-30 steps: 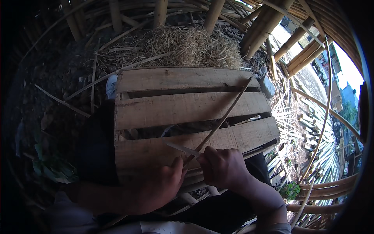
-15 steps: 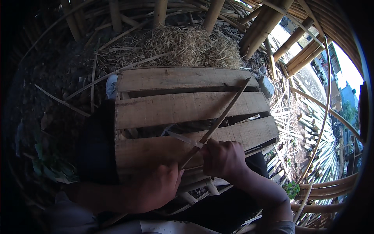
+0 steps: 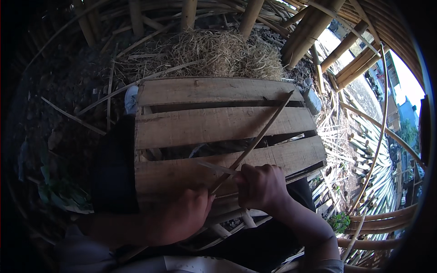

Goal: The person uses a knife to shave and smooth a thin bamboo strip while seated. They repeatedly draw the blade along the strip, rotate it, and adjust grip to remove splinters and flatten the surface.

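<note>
A long, narrow bamboo strip (image 3: 261,135) slants across a slatted wooden crate (image 3: 218,123), its far tip toward the crate's back right. My left hand (image 3: 187,213) is closed on the strip's near end, close to the crate's front edge. Just right of it, my right hand (image 3: 261,185) is closed round a knife (image 3: 213,167), whose handle is hidden by the fingers. The pale blade points left and crosses the strip near its lower end. Both hands sit close together over the front slat.
Dry bamboo shavings (image 3: 223,52) are heaped behind the crate. Bamboo posts (image 3: 307,34) stand at the back. Many cut bamboo pieces (image 3: 375,159) lie on the sunlit ground at right. Leaves and loose strips litter the dark ground at left. My legs flank the crate.
The thin curl at the blade's tip has come away from it; a faint pale sliver shows at the gap between slats. The blade has shifted slightly, while both hands stay nearly in place.
</note>
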`<state>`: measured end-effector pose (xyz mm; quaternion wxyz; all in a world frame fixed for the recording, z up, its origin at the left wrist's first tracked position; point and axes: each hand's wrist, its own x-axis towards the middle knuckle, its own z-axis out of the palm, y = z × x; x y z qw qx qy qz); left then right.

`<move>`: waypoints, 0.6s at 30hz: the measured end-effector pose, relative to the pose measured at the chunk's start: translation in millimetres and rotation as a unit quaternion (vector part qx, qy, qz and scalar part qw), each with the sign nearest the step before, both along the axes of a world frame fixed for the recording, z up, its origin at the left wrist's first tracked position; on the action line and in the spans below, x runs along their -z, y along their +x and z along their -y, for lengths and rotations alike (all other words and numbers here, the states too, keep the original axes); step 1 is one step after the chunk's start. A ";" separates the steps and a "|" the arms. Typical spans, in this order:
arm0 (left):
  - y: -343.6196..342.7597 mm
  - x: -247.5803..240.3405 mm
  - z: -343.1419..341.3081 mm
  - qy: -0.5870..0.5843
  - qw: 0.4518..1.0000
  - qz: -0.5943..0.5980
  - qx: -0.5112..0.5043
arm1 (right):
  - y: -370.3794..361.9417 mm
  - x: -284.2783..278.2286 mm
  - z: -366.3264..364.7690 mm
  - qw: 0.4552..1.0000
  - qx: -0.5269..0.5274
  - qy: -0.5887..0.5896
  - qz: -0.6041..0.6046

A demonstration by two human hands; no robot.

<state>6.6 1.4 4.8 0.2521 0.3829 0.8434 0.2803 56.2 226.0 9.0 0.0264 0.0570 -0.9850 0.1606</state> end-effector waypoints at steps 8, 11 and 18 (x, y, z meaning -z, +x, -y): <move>-3.3 2.3 -3.9 -0.008 1.000 0.019 -0.002 | -4.3 2.7 0.3 0.996 0.078 0.034 -0.025; 0.1 10.4 -1.5 -0.013 0.999 -0.029 0.003 | -17.2 13.0 -20.4 0.979 0.143 0.121 -0.081; -1.1 22.6 -2.5 0.023 0.996 -0.084 0.008 | -3.2 0.8 -3.8 0.999 0.040 -0.001 0.005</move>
